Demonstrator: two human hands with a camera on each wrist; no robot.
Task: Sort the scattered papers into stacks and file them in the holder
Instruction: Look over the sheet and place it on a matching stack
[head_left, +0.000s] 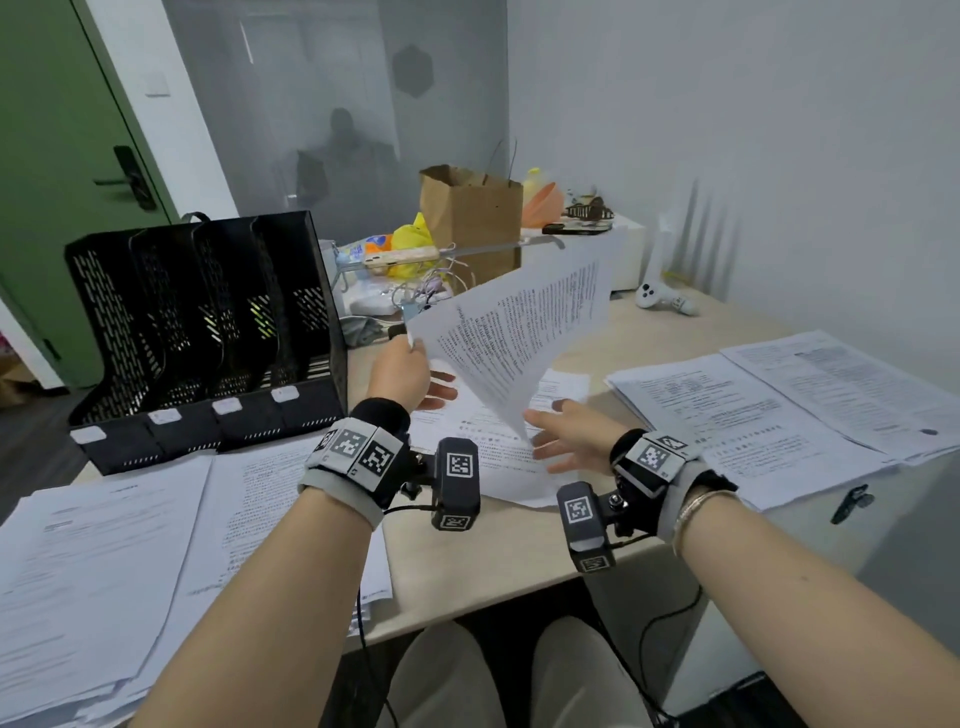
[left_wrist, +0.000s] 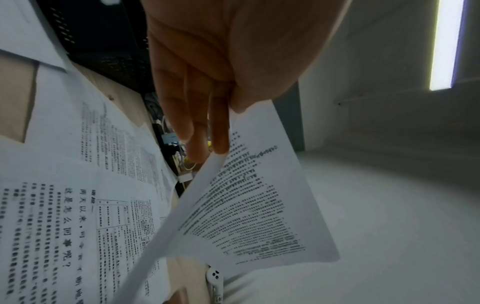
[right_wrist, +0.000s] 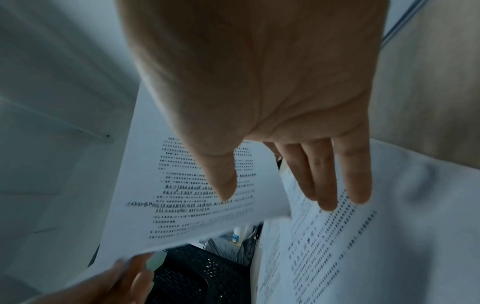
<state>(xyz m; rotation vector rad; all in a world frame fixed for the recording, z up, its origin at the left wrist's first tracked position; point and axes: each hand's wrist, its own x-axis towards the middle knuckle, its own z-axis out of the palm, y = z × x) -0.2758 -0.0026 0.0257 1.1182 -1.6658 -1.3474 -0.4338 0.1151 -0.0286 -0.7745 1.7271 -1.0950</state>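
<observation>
My left hand (head_left: 410, 371) pinches the corner of a printed sheet (head_left: 524, 332) between thumb and fingers and holds it tilted up above the desk; the same sheet (left_wrist: 249, 203) fans out below the fingers (left_wrist: 221, 135) in the left wrist view. My right hand (head_left: 563, 434) hovers with straight fingers just under the sheet's (right_wrist: 187, 195) lower corner, holding nothing. More printed papers (head_left: 493, 447) lie flat on the desk beneath both hands. The black mesh file holder (head_left: 208, 332) with several slots stands at the left rear.
Paper stacks lie at the front left (head_left: 93, 561) and at the right (head_left: 769, 415). A brown paper bag (head_left: 470, 218), a phone on a stand (head_left: 400, 257), cables and a white controller (head_left: 665, 299) crowd the back. A black clip (head_left: 852, 501) sits at the desk's right edge.
</observation>
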